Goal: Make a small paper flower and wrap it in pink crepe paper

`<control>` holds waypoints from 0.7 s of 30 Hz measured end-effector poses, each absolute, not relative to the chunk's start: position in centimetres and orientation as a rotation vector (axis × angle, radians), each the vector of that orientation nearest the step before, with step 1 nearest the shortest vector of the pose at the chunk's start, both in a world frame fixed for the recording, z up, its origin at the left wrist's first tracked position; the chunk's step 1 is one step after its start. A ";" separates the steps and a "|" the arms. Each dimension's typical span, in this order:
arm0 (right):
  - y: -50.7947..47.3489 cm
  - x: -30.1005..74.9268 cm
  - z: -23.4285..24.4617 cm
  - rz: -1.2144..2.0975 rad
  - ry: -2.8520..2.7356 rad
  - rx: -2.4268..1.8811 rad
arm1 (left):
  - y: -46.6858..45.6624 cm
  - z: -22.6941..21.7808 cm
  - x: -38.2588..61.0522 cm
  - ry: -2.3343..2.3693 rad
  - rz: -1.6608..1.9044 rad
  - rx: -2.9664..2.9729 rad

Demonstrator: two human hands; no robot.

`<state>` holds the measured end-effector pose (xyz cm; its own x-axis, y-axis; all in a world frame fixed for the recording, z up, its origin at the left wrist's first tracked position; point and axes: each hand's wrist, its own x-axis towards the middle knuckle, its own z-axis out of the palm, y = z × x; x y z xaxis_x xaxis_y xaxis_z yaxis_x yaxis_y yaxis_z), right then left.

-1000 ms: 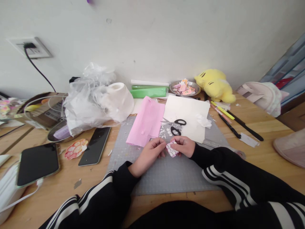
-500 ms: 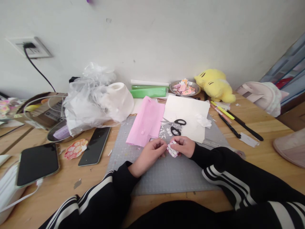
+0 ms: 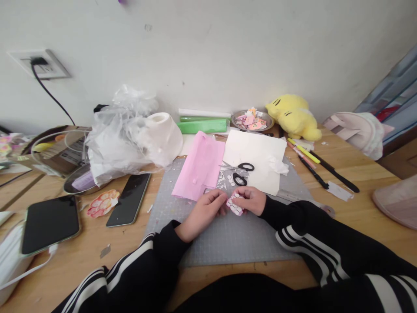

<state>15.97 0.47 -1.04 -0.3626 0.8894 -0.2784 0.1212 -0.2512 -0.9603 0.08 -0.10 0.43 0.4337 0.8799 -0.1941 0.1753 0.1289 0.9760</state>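
A small white and pink paper cut-out [image 3: 235,205] with black outlines is pinched between thumb and fingers of my right hand [image 3: 252,200]. My left hand [image 3: 208,208] is closed at its left edge, thumb and fingertips pressed together there; the fingers partly hide that edge. Both hands are just above the grey cutting mat [image 3: 228,243]. Beyond them lie scissors [image 3: 240,174] with black handles, blades pointing left, among white paper scraps [image 3: 221,179]. A pink sheet [image 3: 200,167] lies at the left of the scissors, and white paper [image 3: 257,148] is partly beneath them.
On the left are a dark phone [image 3: 129,200], a red-orange paper flower [image 3: 102,203], a charging device [image 3: 50,224] and a plastic bag [image 3: 114,139]. Markers [image 3: 304,152], a metal dish [image 3: 253,126] of cut-outs and a yellow plush [image 3: 293,115] stand on the right and back.
The cut-out and my left fingertips have shifted very slightly left. My right hand keeps its pinch, and the things on the table stay where they were.
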 end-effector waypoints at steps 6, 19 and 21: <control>0.3 16.1 -0.7 1.680 -1.457 -1.283 | 0.0 0.1 -0.1 0.988 0.635 1.402; 0.3 16.1 -0.5 1.628 -1.460 -1.297 | 0.1 0.0 -0.1 0.914 0.649 1.366; 0.3 16.0 -0.7 1.640 -1.460 -1.300 | 0.1 0.0 -0.1 0.917 0.645 1.369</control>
